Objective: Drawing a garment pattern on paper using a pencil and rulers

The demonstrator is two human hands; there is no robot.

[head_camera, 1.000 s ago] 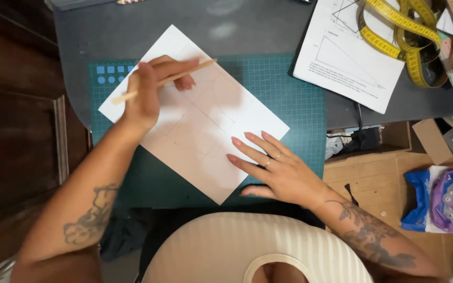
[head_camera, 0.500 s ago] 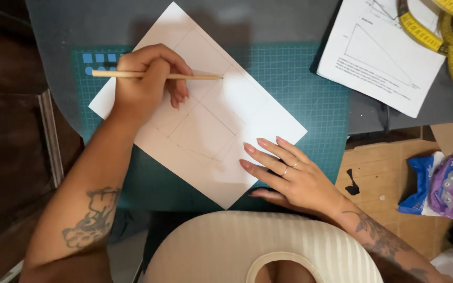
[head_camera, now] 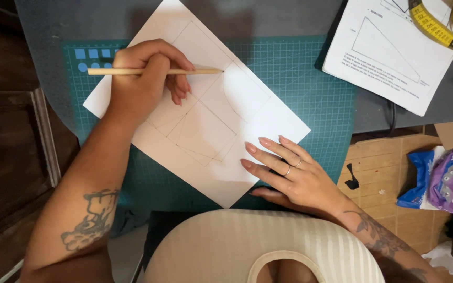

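A white sheet of paper (head_camera: 211, 120) with pencilled rectangles and a curve lies turned at an angle on a green cutting mat (head_camera: 300, 78). My left hand (head_camera: 145, 86) grips a wooden pencil (head_camera: 116, 71), its tip touching the paper near the top of the curve. My right hand (head_camera: 289, 170) lies flat with fingers spread, pressing the paper's lower right edge against the mat.
A printed sheet with a triangle diagram (head_camera: 389, 50) lies at the upper right, a yellow measuring tape (head_camera: 446, 31) coiled over it. On the floor to the right sit a blue and purple packet (head_camera: 439, 178) and cardboard (head_camera: 378, 173). A dark grey tabletop (head_camera: 53, 31) surrounds the mat.
My left hand has swung the pencil from a slant to level and brought its tip onto the paper. The view has moved closer. My right hand still presses the sheet.
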